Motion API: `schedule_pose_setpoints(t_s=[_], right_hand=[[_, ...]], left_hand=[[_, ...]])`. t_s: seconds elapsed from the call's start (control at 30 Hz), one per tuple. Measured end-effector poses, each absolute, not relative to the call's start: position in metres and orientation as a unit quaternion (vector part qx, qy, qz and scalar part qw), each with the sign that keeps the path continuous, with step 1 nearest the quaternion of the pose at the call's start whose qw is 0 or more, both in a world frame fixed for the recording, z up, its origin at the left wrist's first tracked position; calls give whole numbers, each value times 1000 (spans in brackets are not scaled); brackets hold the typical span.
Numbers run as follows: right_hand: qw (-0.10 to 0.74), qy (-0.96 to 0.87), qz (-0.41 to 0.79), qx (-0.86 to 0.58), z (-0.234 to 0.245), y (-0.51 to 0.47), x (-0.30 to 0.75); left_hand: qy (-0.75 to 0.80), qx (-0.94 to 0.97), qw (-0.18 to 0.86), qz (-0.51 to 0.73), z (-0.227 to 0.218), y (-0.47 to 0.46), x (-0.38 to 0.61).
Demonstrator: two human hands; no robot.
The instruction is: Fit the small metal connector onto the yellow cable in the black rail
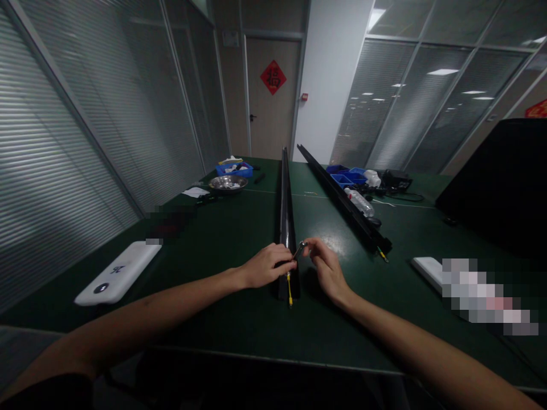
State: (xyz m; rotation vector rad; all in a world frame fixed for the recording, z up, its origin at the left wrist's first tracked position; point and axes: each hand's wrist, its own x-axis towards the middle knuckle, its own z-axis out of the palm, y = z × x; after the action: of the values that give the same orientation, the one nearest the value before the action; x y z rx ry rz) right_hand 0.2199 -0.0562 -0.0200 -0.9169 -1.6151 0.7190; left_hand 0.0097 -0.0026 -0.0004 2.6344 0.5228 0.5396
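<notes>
A long black metal channel (284, 210) lies lengthwise on the green table, its near end toward me. Across that near end, my left hand (268, 265) is closed, with its fingers over the channel; what lies under the fingertips is hidden. From the channel's end hangs a short yellow wire (290, 289) with a terminal on its tip. Just right of the channel, my right hand (328, 270) pinches a small metal wrench (300, 249), whose other end reaches to the left fingertips.
To the right lies a second black channel (342, 196) with its own yellow-green wire (382, 254). Beyond it are blue bins (342, 180) and a plastic bottle (359, 202). A metal bowl (228, 183) and blue basket (235, 170) stand far left; a white device (122, 272) lies nearer.
</notes>
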Motion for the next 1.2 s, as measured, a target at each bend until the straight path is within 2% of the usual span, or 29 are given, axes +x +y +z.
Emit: schedule_pose_setpoints(t_s=[0.37,0.57,1.2], right_hand=[[529,-689,268,-417,-22,-56,218],[491,-705,311,-406,-14,-63,212],[483,-716,355,-357,-13,-59,213]], left_hand=[[194,943,194,188,-2,-3,10],[194,942,199,187,-4,-2,9],[194,938,214,191,-4,-1,9]])
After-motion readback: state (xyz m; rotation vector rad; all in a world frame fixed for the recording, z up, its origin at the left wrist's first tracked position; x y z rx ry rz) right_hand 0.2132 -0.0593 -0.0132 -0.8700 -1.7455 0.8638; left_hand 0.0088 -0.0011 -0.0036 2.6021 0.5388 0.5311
